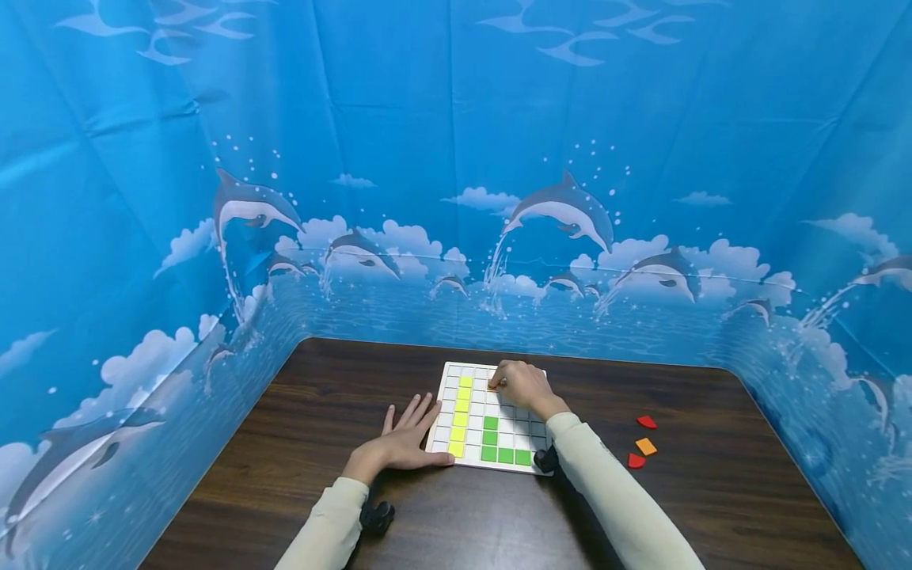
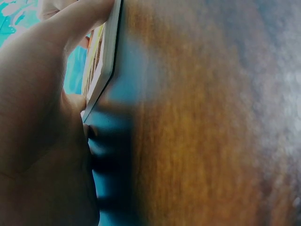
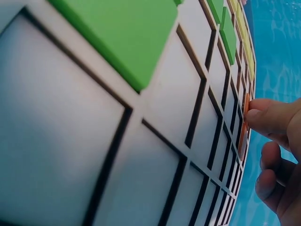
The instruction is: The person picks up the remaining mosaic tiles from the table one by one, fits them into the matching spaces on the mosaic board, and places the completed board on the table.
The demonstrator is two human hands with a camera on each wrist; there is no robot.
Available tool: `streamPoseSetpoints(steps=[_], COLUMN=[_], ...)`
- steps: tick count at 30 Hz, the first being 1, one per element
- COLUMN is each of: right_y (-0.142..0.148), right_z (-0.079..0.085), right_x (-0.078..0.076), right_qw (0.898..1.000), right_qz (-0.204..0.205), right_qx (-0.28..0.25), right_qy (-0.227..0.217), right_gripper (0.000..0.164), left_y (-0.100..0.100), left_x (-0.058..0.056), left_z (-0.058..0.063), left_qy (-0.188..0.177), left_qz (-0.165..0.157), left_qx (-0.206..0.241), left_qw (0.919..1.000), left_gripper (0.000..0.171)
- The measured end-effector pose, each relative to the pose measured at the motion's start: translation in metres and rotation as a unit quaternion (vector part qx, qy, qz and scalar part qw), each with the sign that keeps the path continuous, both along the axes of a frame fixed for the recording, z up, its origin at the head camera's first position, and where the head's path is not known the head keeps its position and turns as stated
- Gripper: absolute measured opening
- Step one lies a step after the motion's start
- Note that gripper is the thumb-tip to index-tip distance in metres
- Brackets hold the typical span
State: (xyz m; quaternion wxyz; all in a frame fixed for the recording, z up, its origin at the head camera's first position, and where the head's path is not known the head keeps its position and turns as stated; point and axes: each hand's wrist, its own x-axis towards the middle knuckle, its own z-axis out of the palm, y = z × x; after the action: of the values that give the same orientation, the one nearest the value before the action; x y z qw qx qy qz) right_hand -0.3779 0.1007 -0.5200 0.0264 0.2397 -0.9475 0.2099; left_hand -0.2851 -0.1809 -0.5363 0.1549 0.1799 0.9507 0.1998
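- where was the flat orange tile [image 3: 246,104]?
- pinched by the right hand [image 1: 526,388], toward the far edge of the white gridded board [image 1: 473,422]; the left hand [image 1: 400,445] lay spread, thumb touching the board

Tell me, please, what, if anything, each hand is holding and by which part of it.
The right hand pinches an orange tile, apparently by its edge; the left hand grips nothing, only touching the near-left corner of the board.

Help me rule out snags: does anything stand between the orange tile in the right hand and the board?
Nothing visible does. The right hand pinches the orange tile down at the board; the left hand is at its left edge.
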Motion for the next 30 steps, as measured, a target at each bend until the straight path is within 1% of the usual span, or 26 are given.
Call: streamPoseSetpoints(steps=[2, 4, 5, 6, 9, 11, 12, 13, 17, 20, 22, 23, 27, 29, 30], right_y=[0.000, 0.000, 0.000, 0.000, 0.001, 0.002, 0.002, 0.002, 0.004, 0.006, 0.007, 0.009, 0.015, 0.019, 0.021], right_z=[0.000, -0.001, 0.000, 0.000, 0.002, 0.003, 0.003, 0.003, 0.004, 0.004, 0.005, 0.005, 0.007, 0.008, 0.008], right_x=[0.000, 0.001, 0.001, 0.002, 0.003, 0.005, 0.005, 0.006, 0.008, 0.009, 0.010, 0.011, 0.015, 0.016, 0.017], right_qw=[1.000, 1.000, 1.000, 1.000, 1.000, 1.000, 1.000, 1.000, 1.000, 0.999, 0.999, 0.999, 0.998, 0.998, 0.998], right_qz=[0.002, 0.004, 0.004, 0.005, 0.011, 0.016, 0.018, 0.020, 0.022, 0.018, 0.015, 0.013, 0.008, 0.007, 0.007], right_qx=[-0.001, -0.002, -0.002, -0.001, 0.002, 0.003, 0.003, 0.003, 0.001, -0.004, -0.011, -0.013, -0.021, -0.023, -0.022], right_qy=[0.002, 0.002, 0.001, 0.001, 0.001, 0.004, 0.005, 0.008, 0.018, 0.030, 0.036, 0.038, 0.051, 0.054, 0.056], right_gripper=[0.012, 0.012, 0.012, 0.013, 0.014, 0.014, 0.015, 0.015, 0.014, 0.014, 0.013, 0.013, 0.012, 0.011, 0.011], left_y=[-0.002, -0.001, -0.002, -0.002, -0.003, -0.005, -0.006, -0.007, -0.009, -0.008, -0.007, -0.006, -0.004, -0.002, -0.002], left_x=[-0.001, -0.002, -0.004, -0.004, -0.006, -0.008, -0.008, -0.010, -0.012, -0.009, -0.007, -0.006, -0.003, -0.001, -0.001], left_z=[-0.006, -0.006, -0.010, -0.009, -0.013, -0.019, -0.018, -0.022, -0.026, -0.020, -0.018, -0.015, -0.010, -0.005, -0.004], left_qy=[0.006, 0.005, 0.009, 0.007, 0.004, 0.010, 0.009, 0.013, 0.019, 0.015, 0.017, 0.015, 0.013, 0.006, 0.006], left_qz=[-0.001, 0.000, 0.001, 0.002, 0.004, 0.001, -0.001, -0.004, -0.011, -0.006, -0.007, -0.007, -0.005, -0.001, -0.002], left_qx=[0.011, 0.012, 0.007, 0.003, -0.008, 0.000, 0.004, 0.008, 0.016, 0.022, 0.020, 0.020, 0.006, -0.002, -0.006], left_qw=[0.9999, 0.9999, 0.9999, 1.0000, 1.0000, 0.9999, 0.9999, 0.9999, 0.9996, 0.9996, 0.9996, 0.9997, 0.9999, 1.0000, 1.0000], left_gripper=[0.119, 0.119, 0.120, 0.119, 0.119, 0.121, 0.121, 0.122, 0.121, 0.121, 0.121, 0.120, 0.118, 0.117, 0.116])
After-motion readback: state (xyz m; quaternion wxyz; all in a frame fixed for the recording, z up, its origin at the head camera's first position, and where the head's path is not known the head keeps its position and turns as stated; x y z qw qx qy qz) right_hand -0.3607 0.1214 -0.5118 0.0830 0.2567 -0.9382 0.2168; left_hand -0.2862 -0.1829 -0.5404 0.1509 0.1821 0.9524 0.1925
